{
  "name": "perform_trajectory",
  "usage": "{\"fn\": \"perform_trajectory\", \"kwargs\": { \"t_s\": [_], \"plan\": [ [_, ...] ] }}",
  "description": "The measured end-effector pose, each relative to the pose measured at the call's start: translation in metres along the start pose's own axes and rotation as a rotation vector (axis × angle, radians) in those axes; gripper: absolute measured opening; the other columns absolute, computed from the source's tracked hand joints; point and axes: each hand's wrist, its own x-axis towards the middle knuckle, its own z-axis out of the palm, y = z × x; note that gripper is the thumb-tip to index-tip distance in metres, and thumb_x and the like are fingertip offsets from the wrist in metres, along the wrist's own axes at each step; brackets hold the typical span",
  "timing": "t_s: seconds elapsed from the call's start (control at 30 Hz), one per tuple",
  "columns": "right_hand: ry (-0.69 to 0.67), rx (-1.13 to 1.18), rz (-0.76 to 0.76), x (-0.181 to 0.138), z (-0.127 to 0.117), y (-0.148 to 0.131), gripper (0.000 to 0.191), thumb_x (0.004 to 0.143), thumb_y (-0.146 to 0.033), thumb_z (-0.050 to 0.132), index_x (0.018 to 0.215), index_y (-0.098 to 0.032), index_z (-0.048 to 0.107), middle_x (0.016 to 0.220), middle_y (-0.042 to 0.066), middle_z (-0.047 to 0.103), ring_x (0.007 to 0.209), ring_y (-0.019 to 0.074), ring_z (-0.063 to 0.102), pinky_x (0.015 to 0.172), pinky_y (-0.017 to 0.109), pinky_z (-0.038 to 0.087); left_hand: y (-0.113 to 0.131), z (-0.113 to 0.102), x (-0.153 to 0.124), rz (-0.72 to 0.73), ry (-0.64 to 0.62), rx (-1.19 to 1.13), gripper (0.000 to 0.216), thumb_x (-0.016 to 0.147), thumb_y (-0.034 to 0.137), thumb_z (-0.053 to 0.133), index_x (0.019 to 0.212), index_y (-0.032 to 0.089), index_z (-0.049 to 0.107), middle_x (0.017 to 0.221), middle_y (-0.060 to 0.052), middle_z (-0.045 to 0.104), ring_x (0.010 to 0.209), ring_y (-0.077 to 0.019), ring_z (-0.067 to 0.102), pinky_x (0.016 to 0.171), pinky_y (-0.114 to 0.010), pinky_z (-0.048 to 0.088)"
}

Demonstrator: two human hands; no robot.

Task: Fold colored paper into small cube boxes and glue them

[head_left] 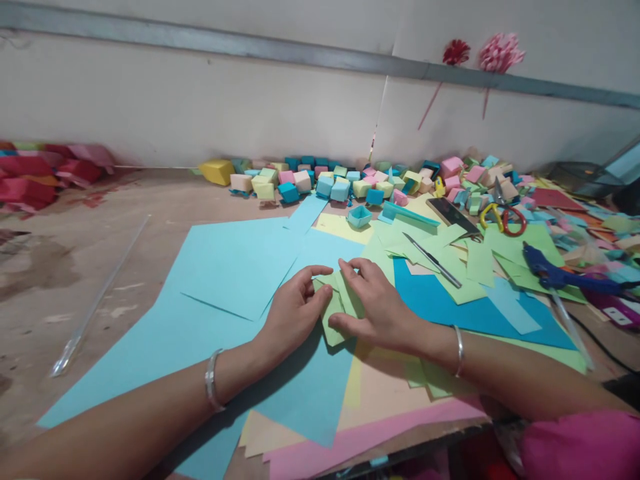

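A piece of light green paper point(339, 301) with folds and raised flaps is between my two hands, over the blue sheets. My left hand point(295, 310) grips its left side, thumb and fingers curled at the edge. On the other side, my right hand point(375, 303) has its fingers along the far right edge and its thumb on the near part. Under my left forearm spread large light blue sheets point(235, 267). A silver craft knife or pen point(433, 260) lies on green paper scraps point(480, 263) to the right.
Along the wall stand many small folded paper boxes point(340, 190). Scissors point(503, 217), a dark phone point(453, 215) and a blue glue gun point(570, 273) with its cord lie at right. A clear stick point(100, 300) is at left. Red paper pieces point(30, 180) sit far left.
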Motion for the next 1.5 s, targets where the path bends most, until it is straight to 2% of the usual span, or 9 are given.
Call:
{"fn": "perform_trajectory", "kwargs": {
  "t_s": [0.1,0.23,0.37,0.53,0.63,0.8,0.97,1.2,1.5],
  "plan": [
    [0.010,0.045,-0.019,0.000,-0.002,0.000,0.072,0.079,-0.029,0.058,0.144,-0.010,0.032,0.123,0.019,0.046,0.117,0.0306,0.043,0.098,0.049,0.044,0.001,0.000,-0.002,0.049,0.001,0.032,0.028,0.083,0.030,0.054,0.108,0.021,0.061,0.053,0.009,0.034,0.048,-0.0099,0.036,0.048,-0.023,0.031],
    [0.016,0.248,-0.011,0.001,-0.008,0.004,0.067,0.078,-0.009,0.047,0.143,-0.020,0.036,0.126,0.014,0.048,0.113,0.0239,0.049,0.089,0.040,0.050,-0.004,-0.001,0.002,0.082,0.025,0.076,0.027,0.083,0.030,0.053,0.108,0.021,0.060,0.053,0.008,0.036,0.049,-0.0105,0.037,0.049,-0.023,0.031],
    [0.010,0.547,0.148,0.006,-0.010,0.014,0.065,0.074,-0.005,0.045,0.136,-0.026,0.048,0.120,0.008,0.057,0.098,0.0174,0.058,0.076,0.030,0.052,-0.010,-0.004,0.009,0.065,0.048,0.054,0.024,0.081,0.027,0.054,0.103,0.020,0.061,0.056,0.007,0.043,0.052,-0.0107,0.041,0.050,-0.023,0.033],
    [-0.042,0.902,0.369,0.013,-0.009,0.022,0.067,0.070,-0.006,0.049,0.135,-0.021,0.049,0.099,0.005,0.065,0.082,0.0139,0.061,0.068,0.027,0.050,-0.013,-0.005,0.014,0.081,0.040,-0.014,0.015,0.077,0.022,0.054,0.092,0.019,0.058,0.077,0.001,0.060,0.066,-0.0136,0.055,0.059,-0.025,0.043],
    [-0.040,0.874,0.387,0.015,-0.009,0.022,0.060,0.069,-0.007,0.053,0.129,-0.016,0.054,0.091,0.004,0.065,0.077,0.0130,0.060,0.067,0.027,0.049,-0.013,-0.006,0.014,0.105,0.035,0.051,0.014,0.076,0.019,0.052,0.089,0.019,0.057,0.085,-0.001,0.062,0.072,-0.0148,0.057,0.061,-0.025,0.044],
    [-0.024,0.660,0.353,0.014,-0.009,0.023,0.032,0.076,-0.023,0.061,0.107,-0.015,0.066,0.073,0.001,0.061,0.063,0.0110,0.052,0.057,0.026,0.043,-0.010,-0.006,0.012,0.135,-0.006,0.187,0.016,0.077,0.019,0.050,0.092,0.020,0.058,0.085,-0.001,0.063,0.072,-0.0152,0.056,0.063,-0.027,0.043],
    [0.035,0.563,0.315,0.014,-0.007,0.027,0.013,0.072,-0.015,0.058,0.084,-0.016,0.063,0.073,0.000,0.061,0.059,0.0090,0.050,0.055,0.024,0.042,-0.009,-0.005,0.009,0.160,-0.010,0.250,0.013,0.076,0.017,0.050,0.086,0.020,0.058,0.080,0.001,0.063,0.066,-0.0132,0.054,0.061,-0.026,0.041],
    [0.074,0.515,0.242,0.014,-0.008,0.027,0.019,0.071,-0.010,0.053,0.086,-0.017,0.063,0.080,0.001,0.065,0.066,0.0097,0.055,0.059,0.023,0.043,-0.005,-0.005,0.009,0.162,-0.020,0.217,0.011,0.076,0.021,0.053,0.086,0.019,0.058,0.078,0.002,0.061,0.061,-0.0115,0.050,0.058,-0.025,0.039],
    [0.042,0.473,0.199,0.013,-0.010,0.022,0.025,0.069,-0.009,0.053,0.090,-0.018,0.065,0.083,0.001,0.067,0.064,0.0092,0.054,0.057,0.021,0.042,-0.001,-0.006,0.010,0.087,-0.030,0.163,0.016,0.077,0.030,0.056,0.084,0.018,0.063,0.069,0.001,0.060,0.057,-0.0120,0.049,0.053,-0.024,0.038]
  ]
}}
